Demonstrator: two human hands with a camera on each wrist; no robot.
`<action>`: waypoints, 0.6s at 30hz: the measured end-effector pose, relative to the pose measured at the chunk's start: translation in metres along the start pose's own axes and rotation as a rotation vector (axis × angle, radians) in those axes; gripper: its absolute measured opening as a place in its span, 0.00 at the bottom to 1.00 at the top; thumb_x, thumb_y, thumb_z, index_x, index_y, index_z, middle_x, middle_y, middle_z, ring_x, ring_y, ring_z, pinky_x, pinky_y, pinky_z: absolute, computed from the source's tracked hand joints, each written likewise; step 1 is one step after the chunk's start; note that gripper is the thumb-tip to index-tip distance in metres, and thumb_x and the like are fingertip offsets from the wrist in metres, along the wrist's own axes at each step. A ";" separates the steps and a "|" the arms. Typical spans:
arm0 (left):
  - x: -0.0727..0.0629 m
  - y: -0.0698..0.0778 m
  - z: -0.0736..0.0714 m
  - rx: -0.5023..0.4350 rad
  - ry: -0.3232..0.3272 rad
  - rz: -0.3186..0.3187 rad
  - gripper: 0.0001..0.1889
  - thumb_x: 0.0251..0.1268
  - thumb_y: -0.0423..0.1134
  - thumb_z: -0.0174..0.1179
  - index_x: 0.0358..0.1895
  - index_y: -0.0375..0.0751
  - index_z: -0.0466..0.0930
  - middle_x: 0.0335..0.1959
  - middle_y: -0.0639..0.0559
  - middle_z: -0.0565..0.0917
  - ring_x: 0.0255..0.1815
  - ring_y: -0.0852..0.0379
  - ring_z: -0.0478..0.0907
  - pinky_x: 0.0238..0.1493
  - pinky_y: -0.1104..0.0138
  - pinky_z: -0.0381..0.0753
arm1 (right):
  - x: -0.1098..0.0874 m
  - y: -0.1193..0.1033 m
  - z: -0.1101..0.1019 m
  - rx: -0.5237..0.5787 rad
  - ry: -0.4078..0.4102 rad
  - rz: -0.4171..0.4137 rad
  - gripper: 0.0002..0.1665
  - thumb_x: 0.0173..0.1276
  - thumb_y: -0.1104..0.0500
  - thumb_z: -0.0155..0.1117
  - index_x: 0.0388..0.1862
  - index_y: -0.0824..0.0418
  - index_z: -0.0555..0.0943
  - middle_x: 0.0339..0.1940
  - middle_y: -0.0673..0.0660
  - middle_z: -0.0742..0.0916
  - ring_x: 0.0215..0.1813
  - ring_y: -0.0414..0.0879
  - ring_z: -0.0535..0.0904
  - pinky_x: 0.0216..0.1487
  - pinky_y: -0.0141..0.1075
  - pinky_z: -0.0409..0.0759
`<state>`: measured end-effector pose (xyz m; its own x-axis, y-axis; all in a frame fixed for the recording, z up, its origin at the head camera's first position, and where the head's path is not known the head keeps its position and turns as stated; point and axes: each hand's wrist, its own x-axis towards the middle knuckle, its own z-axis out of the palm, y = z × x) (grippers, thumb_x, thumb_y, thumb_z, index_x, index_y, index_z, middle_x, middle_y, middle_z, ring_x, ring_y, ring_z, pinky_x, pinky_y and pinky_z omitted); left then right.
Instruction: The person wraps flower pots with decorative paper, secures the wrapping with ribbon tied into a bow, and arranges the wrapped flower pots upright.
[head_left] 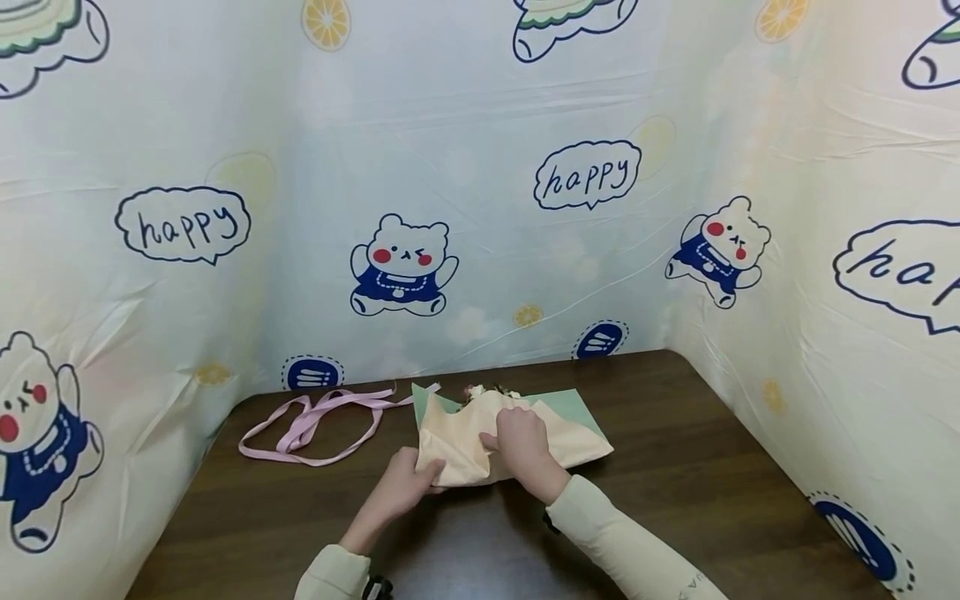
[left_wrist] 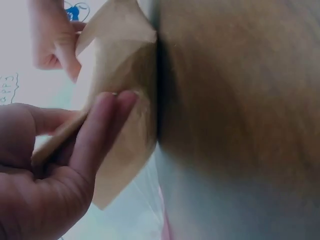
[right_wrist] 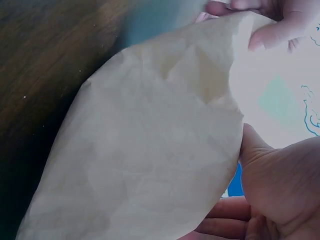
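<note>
Cream wrapping paper (head_left: 457, 446), creased and folded over, lies around a small bunch of flowers (head_left: 477, 391) whose pale and pink heads show at its top edge. Green paper (head_left: 568, 406) sticks out behind it on both sides. At the lower left corner my left hand (head_left: 405, 482) pinches the cream paper; in the left wrist view its thumb and fingers (left_wrist: 92, 132) sit on either side of a fold. My right hand (head_left: 523, 437) grips the upper edge near the middle, with its thumb on the near face in the right wrist view. The stems are hidden inside the paper.
A loosely looped pink ribbon (head_left: 300, 429) lies to the left on the dark wooden table (head_left: 697, 467), one end running close to the green paper. A printed curtain (head_left: 480, 275) with bears and lettering encloses the table at the back and both sides.
</note>
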<state>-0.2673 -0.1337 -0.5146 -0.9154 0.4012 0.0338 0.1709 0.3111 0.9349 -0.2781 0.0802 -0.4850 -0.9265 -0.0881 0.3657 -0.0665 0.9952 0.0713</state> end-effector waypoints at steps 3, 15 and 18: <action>0.000 0.000 -0.004 -0.091 0.000 0.016 0.10 0.72 0.27 0.53 0.43 0.18 0.78 0.36 0.32 0.87 0.34 0.47 0.89 0.35 0.66 0.87 | 0.000 0.000 0.000 -0.004 -0.008 0.012 0.38 0.61 0.34 0.72 0.06 0.53 0.65 0.07 0.51 0.71 0.11 0.43 0.69 0.12 0.32 0.68; 0.005 0.010 0.021 -0.270 0.326 -0.092 0.10 0.65 0.27 0.61 0.44 0.22 0.82 0.29 0.38 0.87 0.26 0.50 0.87 0.31 0.61 0.88 | 0.000 -0.001 -0.002 0.020 -0.061 0.022 0.38 0.63 0.33 0.70 0.07 0.54 0.66 0.08 0.52 0.72 0.12 0.43 0.68 0.13 0.33 0.68; 0.004 0.011 0.030 -0.236 0.325 -0.139 0.14 0.63 0.34 0.65 0.46 0.27 0.80 0.32 0.41 0.86 0.30 0.50 0.85 0.36 0.61 0.86 | 0.000 -0.001 -0.002 0.015 -0.061 0.023 0.37 0.63 0.33 0.70 0.08 0.54 0.68 0.09 0.53 0.73 0.12 0.44 0.69 0.13 0.33 0.69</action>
<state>-0.2579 -0.1031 -0.5152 -0.9976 0.0651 -0.0239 -0.0158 0.1222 0.9924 -0.2771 0.0793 -0.4827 -0.9487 -0.0629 0.3098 -0.0499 0.9975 0.0495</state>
